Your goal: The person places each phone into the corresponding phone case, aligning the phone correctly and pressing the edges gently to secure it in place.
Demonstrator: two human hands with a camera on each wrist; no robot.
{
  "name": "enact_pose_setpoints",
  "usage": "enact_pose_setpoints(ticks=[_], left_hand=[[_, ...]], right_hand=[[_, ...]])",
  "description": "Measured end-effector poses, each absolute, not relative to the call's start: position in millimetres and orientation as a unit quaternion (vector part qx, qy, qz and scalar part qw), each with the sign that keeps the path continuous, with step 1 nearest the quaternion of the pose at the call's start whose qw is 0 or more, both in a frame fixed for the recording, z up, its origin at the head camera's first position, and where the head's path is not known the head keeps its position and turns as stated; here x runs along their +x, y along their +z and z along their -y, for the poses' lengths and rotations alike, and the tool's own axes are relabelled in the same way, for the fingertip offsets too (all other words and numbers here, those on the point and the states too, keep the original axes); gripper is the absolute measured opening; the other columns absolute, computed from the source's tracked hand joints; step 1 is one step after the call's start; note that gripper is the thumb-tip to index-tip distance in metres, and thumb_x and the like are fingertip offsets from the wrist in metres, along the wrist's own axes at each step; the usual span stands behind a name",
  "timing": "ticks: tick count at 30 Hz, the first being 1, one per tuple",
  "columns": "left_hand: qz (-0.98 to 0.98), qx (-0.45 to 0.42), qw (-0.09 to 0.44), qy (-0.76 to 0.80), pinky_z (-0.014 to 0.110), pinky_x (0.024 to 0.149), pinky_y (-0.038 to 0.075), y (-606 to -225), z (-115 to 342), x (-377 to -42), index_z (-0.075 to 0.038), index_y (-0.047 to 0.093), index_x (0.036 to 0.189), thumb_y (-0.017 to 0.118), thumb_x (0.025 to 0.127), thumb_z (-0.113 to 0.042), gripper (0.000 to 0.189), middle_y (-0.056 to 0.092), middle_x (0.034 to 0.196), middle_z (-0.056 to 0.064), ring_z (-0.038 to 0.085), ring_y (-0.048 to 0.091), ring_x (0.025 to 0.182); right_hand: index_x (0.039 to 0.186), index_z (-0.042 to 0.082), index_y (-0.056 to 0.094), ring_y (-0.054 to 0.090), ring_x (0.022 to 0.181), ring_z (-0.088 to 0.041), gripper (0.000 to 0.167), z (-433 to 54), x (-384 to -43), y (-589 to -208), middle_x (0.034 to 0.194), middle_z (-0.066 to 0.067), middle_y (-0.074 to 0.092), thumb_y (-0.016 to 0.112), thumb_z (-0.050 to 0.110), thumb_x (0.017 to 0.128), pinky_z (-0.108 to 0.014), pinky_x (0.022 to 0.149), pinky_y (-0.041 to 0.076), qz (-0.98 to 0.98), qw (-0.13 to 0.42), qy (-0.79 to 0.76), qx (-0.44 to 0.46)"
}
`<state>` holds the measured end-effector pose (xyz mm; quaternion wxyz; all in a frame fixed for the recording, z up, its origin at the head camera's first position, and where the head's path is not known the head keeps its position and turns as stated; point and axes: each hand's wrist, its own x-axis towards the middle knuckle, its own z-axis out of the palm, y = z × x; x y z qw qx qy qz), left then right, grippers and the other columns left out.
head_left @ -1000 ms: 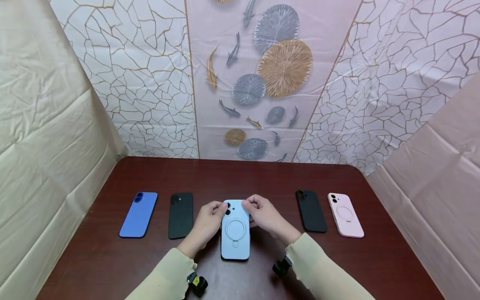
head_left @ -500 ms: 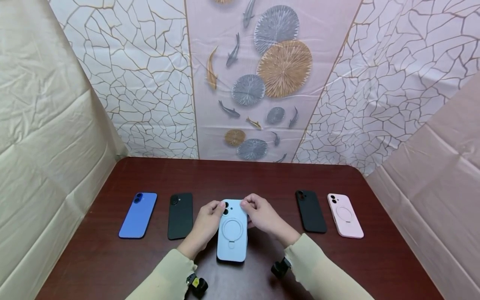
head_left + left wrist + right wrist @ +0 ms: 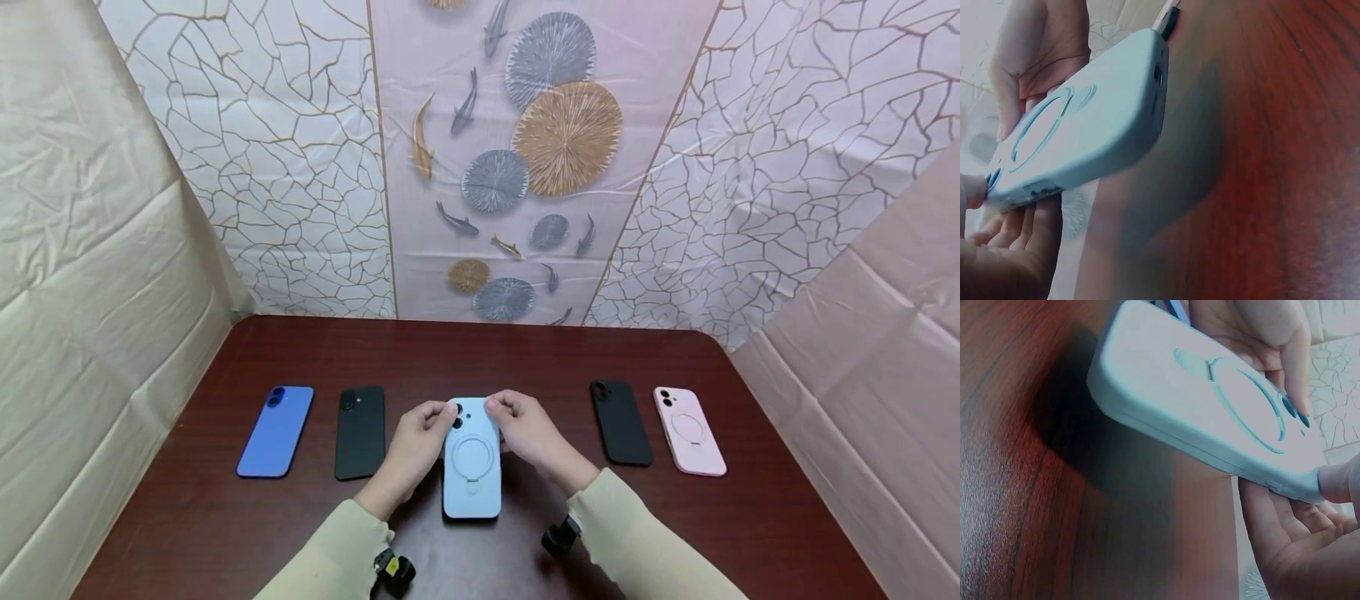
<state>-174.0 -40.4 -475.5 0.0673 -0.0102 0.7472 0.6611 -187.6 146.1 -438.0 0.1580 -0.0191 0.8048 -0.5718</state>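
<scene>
A light blue phone case point(image 3: 472, 492) with a ring on its back is held between both hands at the middle of the table. My left hand point(image 3: 414, 440) pinches its upper left corner, thumb beside the camera lenses. At the upper right corner, my right hand point(image 3: 531, 429) grips it with the thumb on top. Both wrist views show the fingers tucked under the light blue case point(image 3: 1104, 106); its lower end stands off the wood, casting a shadow. In the right wrist view, the case point(image 3: 1160, 381) shows buttons along its side. Whatever lies inside it is hidden.
A blue phone point(image 3: 276, 432) and a black phone point(image 3: 360, 433) lie to the left on the dark red wooden table point(image 3: 480, 350). To the right are a black phone case point(image 3: 622, 423) and a pink case with a ring point(image 3: 691, 432). Patterned cloth point(image 3: 315, 167) hangs behind.
The light blue case swung slightly left half a second ago and is now back to the right, with both hands still on its top corners. Other items have not moved.
</scene>
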Motion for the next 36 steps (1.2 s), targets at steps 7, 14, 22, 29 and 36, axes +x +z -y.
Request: enact_pose_setpoints(ticks=[7,14,22,29,36], left_hand=[[-0.754,-0.047,0.022,0.655,0.038,0.082,0.052,-470.5,36.8,-176.6,-0.013,0.072,0.111,0.062,0.089,-0.054,0.047,0.069,0.103,0.001,0.016,0.063,0.098],[-0.764,-0.046,0.015,0.643,0.038,0.084,0.051,-468.5,38.2,-174.2,-0.012,0.072,0.109,0.059,0.095,-0.046,0.039,0.069,0.102,0.001,0.015,0.063,0.098],[-0.737,-0.038,0.031,0.674,0.038,0.086,0.049,-467.1,41.1,-175.5,-0.012,0.070,0.107,0.059,0.095,-0.043,0.034,0.069,0.103,0.001,0.016,0.062,0.098],[-0.708,-0.029,0.050,0.704,0.038,0.090,0.046,-465.0,42.5,-176.1,-0.009,0.070,0.104,0.061,0.094,-0.044,0.038,0.067,0.104,0.004,0.017,0.059,0.102],[-0.686,-0.023,0.081,0.723,0.043,0.096,0.039,-464.5,43.3,-179.7,-0.005,0.068,0.102,0.059,0.096,-0.039,0.035,0.065,0.105,0.005,0.020,0.053,0.107]], right_hand=[[0.118,0.006,0.062,0.065,0.082,-0.020,0.033,-145.2,-187.5,-438.7,0.098,-0.008,0.067,0.049,0.032,0.102,-0.037,0.069,0.056,-0.807,0.152,-0.571,-0.019],[0.118,0.009,0.062,0.064,0.084,-0.019,0.033,-143.9,-187.6,-442.3,0.101,-0.006,0.066,0.048,0.034,0.102,-0.038,0.072,0.055,-0.802,0.162,-0.575,-0.032],[0.118,0.005,0.060,0.066,0.090,-0.021,0.035,-145.8,-187.9,-443.4,0.105,-0.010,0.066,0.048,0.033,0.102,-0.042,0.076,0.055,-0.753,0.191,-0.628,-0.037],[0.112,0.003,0.062,0.067,0.086,-0.022,0.034,-146.9,-187.8,-440.9,0.101,-0.010,0.068,0.052,0.034,0.101,-0.041,0.076,0.055,-0.748,0.188,-0.636,-0.036],[0.110,0.002,0.062,0.065,0.089,-0.021,0.036,-149.9,-191.0,-442.6,0.103,-0.010,0.068,0.055,0.036,0.099,-0.042,0.078,0.054,-0.740,0.186,-0.646,-0.035]])
